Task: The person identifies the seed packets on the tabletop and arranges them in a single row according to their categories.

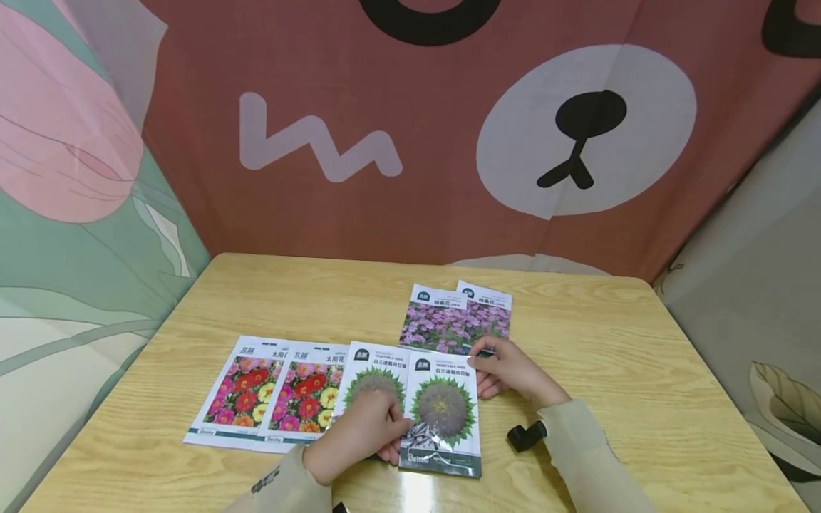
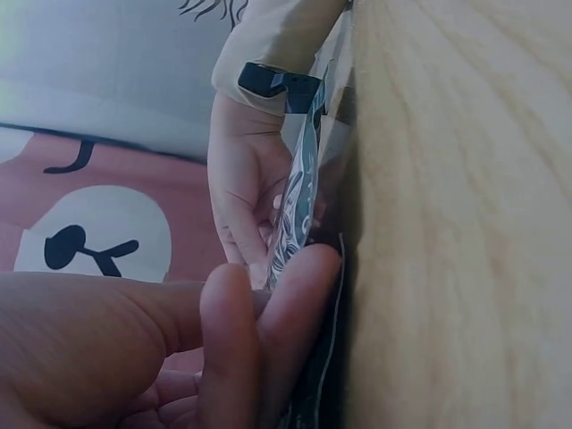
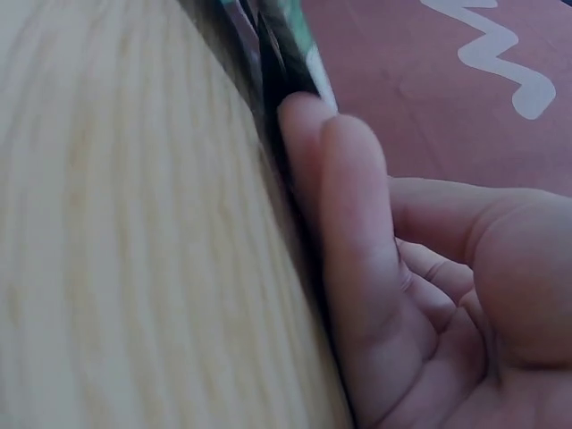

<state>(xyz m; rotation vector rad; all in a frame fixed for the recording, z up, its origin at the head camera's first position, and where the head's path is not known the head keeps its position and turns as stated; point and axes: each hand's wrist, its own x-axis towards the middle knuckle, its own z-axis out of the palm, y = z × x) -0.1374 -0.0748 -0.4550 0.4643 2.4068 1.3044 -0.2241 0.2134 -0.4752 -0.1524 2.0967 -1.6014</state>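
Observation:
Both hands are on a seed packet (image 1: 444, 420) with a round, green-fringed sunflower head on it. My left hand (image 1: 364, 426) pinches its lower left edge, and my right hand (image 1: 513, 369) pinches its upper right corner. This packet overlaps a matching sunflower packet (image 1: 378, 376), partly hidden under the left hand. In the left wrist view the packet (image 2: 301, 192) is seen edge-on, tilted up from the table, between the left thumb and fingers. Its edge (image 3: 299, 36) meets the right fingertips in the right wrist view.
Two overlapping packets with red, pink and yellow flowers, one at the far left (image 1: 240, 390) and one beside it (image 1: 306, 399), lie on the wooden table (image 1: 616, 342). Behind the sunflower packets, a purple-flower packet (image 1: 435, 324) overlaps another (image 1: 492, 320). A printed curtain (image 1: 436, 214) hangs behind the table.

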